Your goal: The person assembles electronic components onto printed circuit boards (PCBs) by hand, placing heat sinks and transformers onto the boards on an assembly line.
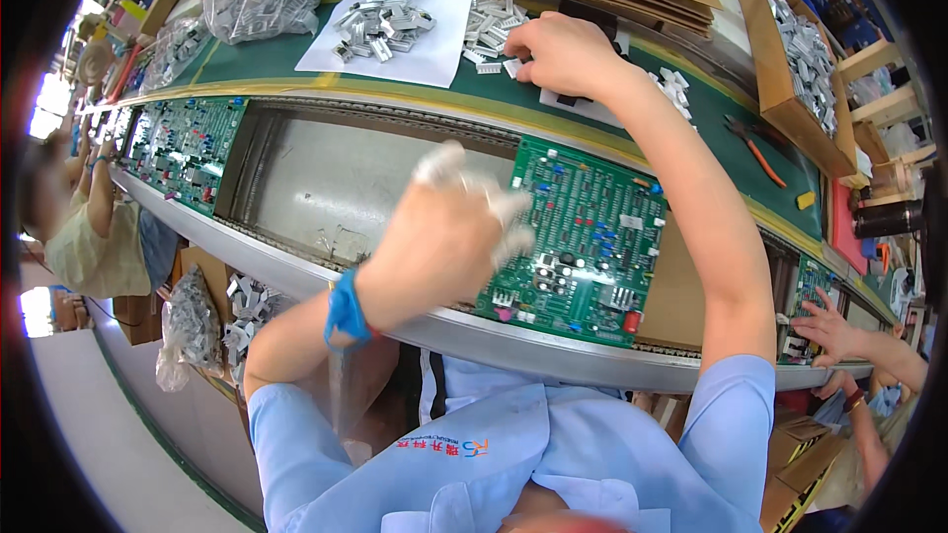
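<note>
Left hand [444, 227] open, blurred, over green circuit board [578, 237]; right hand [563, 51] closed on small metal parts [491, 25].

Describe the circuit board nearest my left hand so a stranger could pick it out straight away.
Follow the long conveyor rail across the picture to its middle. The green circuit board lies there, just right of the left hand. Unlike the other green boards far to the left, it sits directly before the person, with a bare grey gap beside it.

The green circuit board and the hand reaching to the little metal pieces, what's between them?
In the head view, between the circuit board and the right hand lie the conveyor's yellow-edged rail and green mat.
</note>
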### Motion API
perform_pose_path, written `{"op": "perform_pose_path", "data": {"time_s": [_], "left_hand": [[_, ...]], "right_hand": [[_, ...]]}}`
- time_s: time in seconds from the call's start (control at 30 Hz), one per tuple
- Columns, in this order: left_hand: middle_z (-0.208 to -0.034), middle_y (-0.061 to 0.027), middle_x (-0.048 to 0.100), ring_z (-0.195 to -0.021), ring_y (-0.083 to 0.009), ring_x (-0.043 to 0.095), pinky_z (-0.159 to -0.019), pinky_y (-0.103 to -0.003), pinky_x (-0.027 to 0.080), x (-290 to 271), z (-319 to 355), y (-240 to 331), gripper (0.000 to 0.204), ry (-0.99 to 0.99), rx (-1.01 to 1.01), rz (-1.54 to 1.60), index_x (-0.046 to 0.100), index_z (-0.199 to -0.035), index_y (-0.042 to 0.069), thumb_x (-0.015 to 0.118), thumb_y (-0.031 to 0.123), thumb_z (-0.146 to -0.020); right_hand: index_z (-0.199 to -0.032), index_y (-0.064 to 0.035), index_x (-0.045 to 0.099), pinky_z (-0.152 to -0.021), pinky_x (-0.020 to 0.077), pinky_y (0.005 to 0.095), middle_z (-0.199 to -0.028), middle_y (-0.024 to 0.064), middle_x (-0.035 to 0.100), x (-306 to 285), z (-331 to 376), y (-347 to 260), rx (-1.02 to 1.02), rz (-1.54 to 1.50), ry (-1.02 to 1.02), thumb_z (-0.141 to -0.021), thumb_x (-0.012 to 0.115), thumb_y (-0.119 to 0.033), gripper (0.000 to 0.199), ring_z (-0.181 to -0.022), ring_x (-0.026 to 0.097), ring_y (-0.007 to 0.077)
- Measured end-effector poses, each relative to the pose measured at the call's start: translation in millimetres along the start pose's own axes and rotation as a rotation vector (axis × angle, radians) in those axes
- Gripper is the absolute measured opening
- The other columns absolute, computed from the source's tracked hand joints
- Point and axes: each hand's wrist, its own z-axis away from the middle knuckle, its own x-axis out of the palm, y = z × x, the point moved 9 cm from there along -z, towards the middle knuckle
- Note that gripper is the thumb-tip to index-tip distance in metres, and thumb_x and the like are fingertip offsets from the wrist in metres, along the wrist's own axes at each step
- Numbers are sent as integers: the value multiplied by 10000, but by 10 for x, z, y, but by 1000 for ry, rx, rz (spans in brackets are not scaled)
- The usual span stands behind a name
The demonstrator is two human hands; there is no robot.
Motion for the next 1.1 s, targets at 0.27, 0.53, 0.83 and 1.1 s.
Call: {"op": "perform_pose_path", "data": {"time_s": [0.27, 0.53, 0.83, 1.1], "left_hand": [[-863, -153, 679, -804, -359, 651, -713, -441, 511, 59, -912, -1404, 318, 222, -344, 23, 699, -1036, 95, 679, 335, -829], [-857, -44, 711, -727, -85, 638, -617, -203, 449, 87, -985, -1484, 230, 287, -483, 936, 676, -1068, -8, 639, 178, -938], [-837, -68, 678, -739, -163, 653, -676, -294, 507, -72, -443, -1241, 202, 270, -392, 1022, 650, -1015, 2, 615, 186, -939], [-833, -38, 666, -700, -104, 619, -649, -233, 498, 308, 418, -506, 142, -7, -522, 924, 644, -1026, 0, 620, 106, -935]], "right_hand": [[-943, -106, 697, -779, 533, 408, -969, 116, 702, 128, -223, 22, -15, 15, -76, -676, 733, -102, 269, -952, 664, 302], [-875, 53, 665, -633, 505, 312, -722, 123, 667, -262, -108, 74, -126, -682, 221, -730, 658, 1, 154, -684, 647, 185], [-948, 66, 690, -646, 483, 216, -800, 34, 670, -335, 799, 125, 141, -920, 164, -783, 692, 29, 169, -732, 609, 70], [-1007, -64, 727, -640, 410, 183, -769, -67, 607, -35, 1410, 424, 84, -720, 307, -857, 701, -105, 157, -715, 527, 18]]}}
